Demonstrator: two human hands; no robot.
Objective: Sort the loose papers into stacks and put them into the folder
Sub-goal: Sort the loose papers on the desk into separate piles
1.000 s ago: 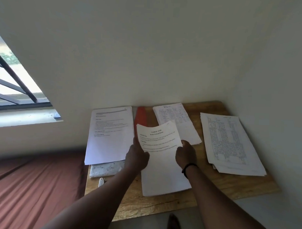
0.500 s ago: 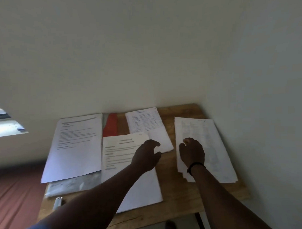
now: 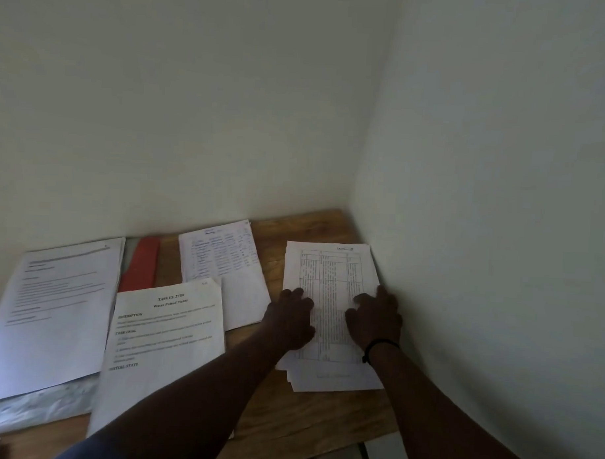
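Fingers of left hand (image 3: pixel 291 318) and right hand (image 3: pixel 373 317) lie spread, gripping nothing, atop table-printed paper stack (image 3: pixel 330 281).

White sheets (image 3: pixel 329 299) printed with a dense black table grid; white page (image 3: pixel 167 331) with bold black headings; red folder (image 3: pixel 140 270); brown wood-grain table (image 3: pixel 304 236); black wristband (image 3: pixel 379 347); off-white, possibly greenish, walls (image 3: pixel 195 105).

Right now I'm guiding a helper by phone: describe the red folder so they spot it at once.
Look along the wooden table's back edge by the wall. The red folder lies there between two white paper stacks, its near end under the "Water Potted Plants" sheet. It's the only red thing.
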